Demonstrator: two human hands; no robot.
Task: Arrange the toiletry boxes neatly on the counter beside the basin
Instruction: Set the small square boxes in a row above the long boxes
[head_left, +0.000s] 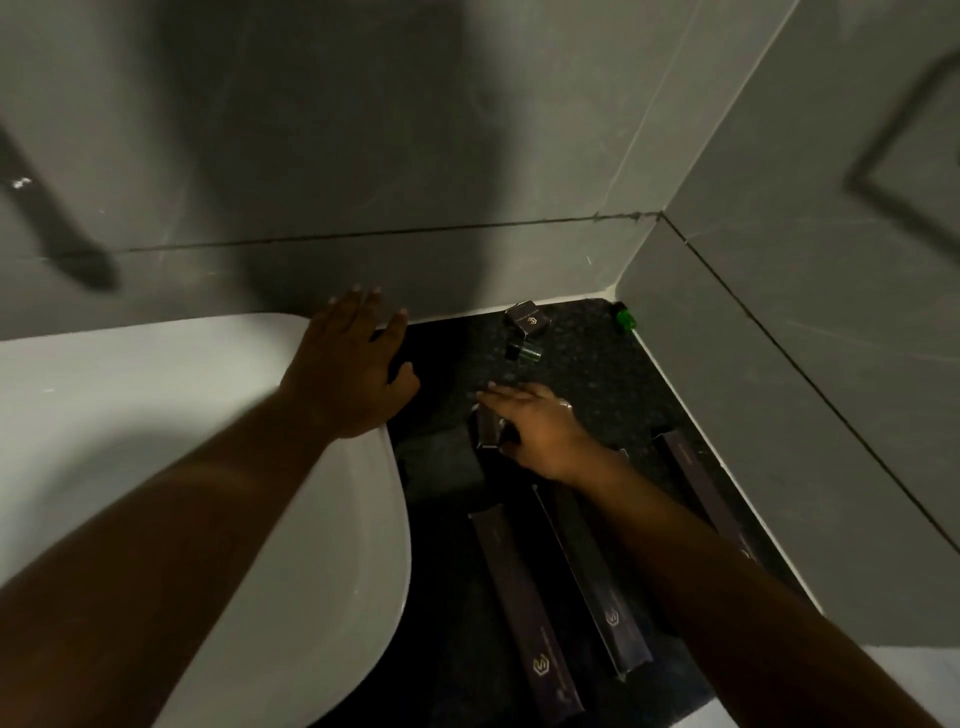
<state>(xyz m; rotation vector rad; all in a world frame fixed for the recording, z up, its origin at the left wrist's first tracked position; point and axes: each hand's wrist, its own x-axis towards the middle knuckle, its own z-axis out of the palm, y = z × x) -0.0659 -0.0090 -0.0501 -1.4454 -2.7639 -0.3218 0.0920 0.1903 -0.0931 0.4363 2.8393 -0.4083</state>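
Observation:
The dark speckled counter (587, 374) lies to the right of the white basin (156, 415). Three long dark boxes rest on it: one near the basin (524, 618), one in the middle (592, 582), one along the right wall (701, 493). A small square box (527, 320) stands at the back, with a small green bottle (523, 352) in front of it. My left hand (353, 369) rests flat on the basin rim, fingers apart. My right hand (535, 423) is over the counter, its fingers around a small dark box (487, 428).
Grey tiled walls close the counter at the back and right, meeting in a corner. A second green bottle (625, 317) lies in that corner. A dark folded cloth (441, 462) sits by the basin's edge. The scene is dim.

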